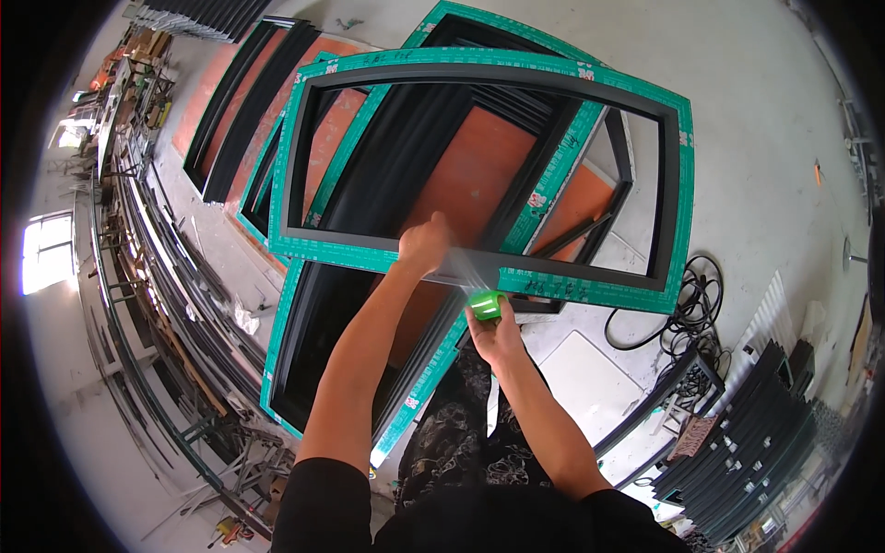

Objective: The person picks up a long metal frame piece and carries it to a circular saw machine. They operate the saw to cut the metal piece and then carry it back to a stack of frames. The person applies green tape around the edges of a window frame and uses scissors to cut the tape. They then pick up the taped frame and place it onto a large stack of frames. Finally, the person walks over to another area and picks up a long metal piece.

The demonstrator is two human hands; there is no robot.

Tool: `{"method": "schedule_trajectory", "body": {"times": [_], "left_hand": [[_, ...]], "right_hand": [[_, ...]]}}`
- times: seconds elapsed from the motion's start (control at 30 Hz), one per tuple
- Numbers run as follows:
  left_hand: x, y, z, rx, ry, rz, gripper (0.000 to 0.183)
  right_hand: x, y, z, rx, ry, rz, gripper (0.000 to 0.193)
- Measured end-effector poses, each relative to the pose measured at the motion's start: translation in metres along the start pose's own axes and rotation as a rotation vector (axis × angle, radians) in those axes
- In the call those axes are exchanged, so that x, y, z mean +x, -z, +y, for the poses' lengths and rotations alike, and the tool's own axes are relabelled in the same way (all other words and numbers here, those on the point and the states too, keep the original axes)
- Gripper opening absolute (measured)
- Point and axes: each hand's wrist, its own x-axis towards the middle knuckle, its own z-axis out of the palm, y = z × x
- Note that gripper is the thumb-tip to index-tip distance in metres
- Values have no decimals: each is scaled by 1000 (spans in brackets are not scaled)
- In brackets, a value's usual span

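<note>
- The place is a workshop with a pale concrete floor (765, 138); long dark metal profiles (157, 258) lie on racks along the left side, and more dark profiles (756, 415) are piled at the lower right.
- A roll of green tape (486, 304) is in the right hand (495, 334), which is closed around it, just below the near edge of the top window frame (590, 286).
- The left hand (424, 244) rests on that same near edge, fingers closed, and a clear shiny strip (466, 269) stretches from it down to the roll.
- The top frame is dark, with teal protective film on its faces; its corners look joined.
- I judge that the taping is at an early point: only this short piece on the near edge shows, and the other three sides show no strip that I can see.
- Under it lie more frames (304, 323) of the same kind, on orange boards (475, 175).
- A black cable (687, 309) is coiled on the floor at the right.
</note>
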Motion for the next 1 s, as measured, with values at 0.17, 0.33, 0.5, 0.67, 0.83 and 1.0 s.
{"method": "schedule_trajectory", "body": {"times": [0.17, 0.33, 0.5, 0.67, 0.83, 1.0], "left_hand": [[-25, -1, -13, -13, 10, -2, 18], [-59, -9, -54, -36, 43, 102, 17], [-75, -25, -46, -101, 130, 159, 17], [-81, -43, -12, -232, 257, 65, 15], [-90, -16, -50, -816, 361, 199, 10], [-84, -21, -118, -561, 278, 182, 8]], "right_hand": [[18, 31, 3, -108, -29, 21, 23], [15, 35, 37, -174, 0, -37, 27], [15, 35, 24, -275, 103, -28, 28], [5, 48, 2, -171, 36, 6, 31], [-39, 61, 66, -191, -134, 69, 32], [-2, 54, 135, -48, -330, 128, 28]]}}
